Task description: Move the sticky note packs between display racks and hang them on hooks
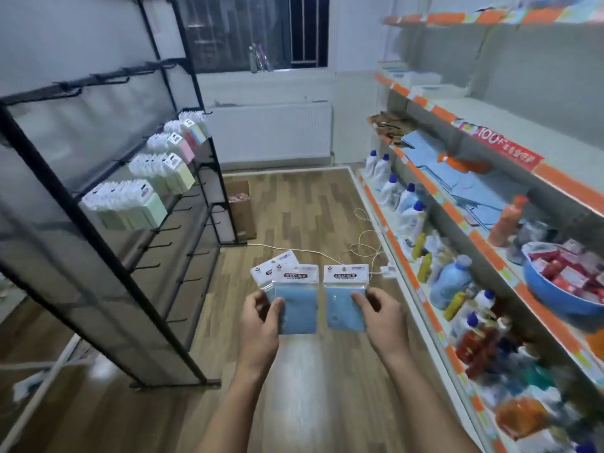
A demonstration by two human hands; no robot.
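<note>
My left hand (261, 317) grips a fanned stack of blue sticky note packs (295, 295) with white header cards. My right hand (380, 313) pinches a single blue sticky note pack (345, 299) just to the right of the stack. Both are held in front of me above the wooden floor. On the left stands a black display rack (108, 204). Rows of green, yellow and pink sticky note packs (143, 191) hang on its middle hooks. Bare black hooks (163, 228) stick out from the rows below and along the top bar.
A shop shelf (483, 243) with orange price strips runs along the right, full of detergent bottles (405, 204), blue cloths and a blue bowl (562, 289). A white power strip (387, 271) and cable lie on the floor ahead. A cardboard box (242, 207) sits beside the rack's far end.
</note>
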